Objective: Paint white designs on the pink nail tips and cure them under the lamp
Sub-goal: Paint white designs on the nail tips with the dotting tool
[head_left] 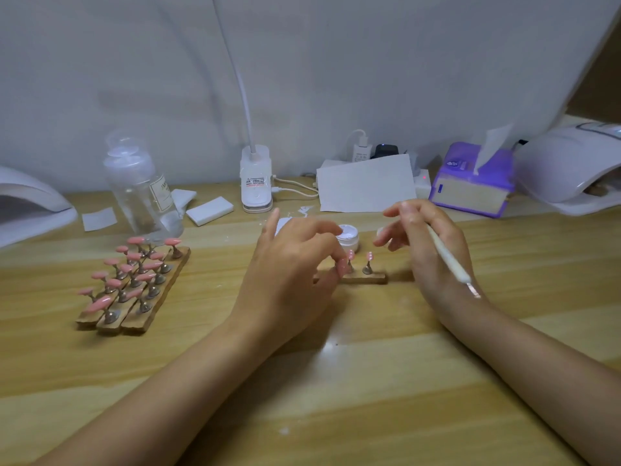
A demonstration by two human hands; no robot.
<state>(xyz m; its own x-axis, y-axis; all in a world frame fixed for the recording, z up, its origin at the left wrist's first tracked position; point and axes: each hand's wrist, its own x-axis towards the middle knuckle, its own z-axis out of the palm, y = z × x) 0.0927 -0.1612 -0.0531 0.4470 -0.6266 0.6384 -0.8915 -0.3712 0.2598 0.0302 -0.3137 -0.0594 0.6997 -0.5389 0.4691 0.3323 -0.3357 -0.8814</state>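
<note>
Surface: pale wooden table (336,398), white backdrop (134,79) behind.
Left hand (289,264): fingers curled at nail stand (366,279); grip unclear.
Right hand (426,243): holding brush (447,257).

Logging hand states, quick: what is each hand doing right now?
Left hand: fingers curled down at the small wooden stand; whether it pinches anything cannot be told.
Right hand: holding the white brush.
</note>
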